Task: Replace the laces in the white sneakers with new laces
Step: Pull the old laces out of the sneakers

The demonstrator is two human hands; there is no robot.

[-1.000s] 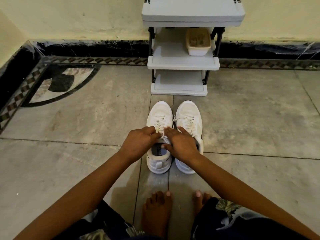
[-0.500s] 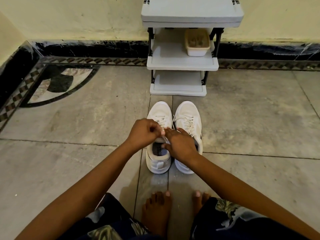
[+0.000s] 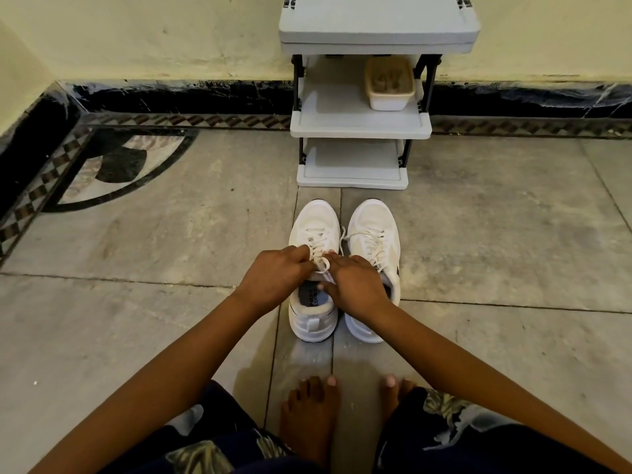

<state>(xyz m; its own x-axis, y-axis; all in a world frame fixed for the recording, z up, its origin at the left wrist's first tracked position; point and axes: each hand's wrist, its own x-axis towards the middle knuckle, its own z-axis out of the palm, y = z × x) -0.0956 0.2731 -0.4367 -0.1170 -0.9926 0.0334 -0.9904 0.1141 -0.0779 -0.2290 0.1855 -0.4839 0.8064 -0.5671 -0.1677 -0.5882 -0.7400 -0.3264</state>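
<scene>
The left sneaker [image 3: 313, 230] and the right sneaker [image 3: 374, 227], both white, stand side by side on the grey stone floor [image 3: 478, 241]. Their toes point away toward a grey plastic shoe rack [image 3: 359, 126] at the far wall, and their heels face the person's bare feet [image 3: 309, 415]. Both are low trainers with off-white flat laces threaded criss-cross and a sliver of dark edging at the toe. The left one has a pull tab on its heel. The right one shows a dark stripe on its outer side near the collar, and one loose lace end strays toward its neighbour.

Both hands are at the top of the left sneaker's lacing. The left hand [image 3: 273, 280] has its fingers curled in, pinching the lace [image 3: 317, 242] by the upper eyelets. The right hand [image 3: 357, 285] reaches across, fingers gently bent with their tips on the same lace beside a small loop. Its thumb is held apart over the shoe's opening, and I cannot tell whether it grips the lace.

Inside the left sneaker a grey insole [image 3: 316, 295] carries dark print, too small to read. A cream tub [image 3: 390, 87] sits on the right of the rack's middle shelf.
</scene>
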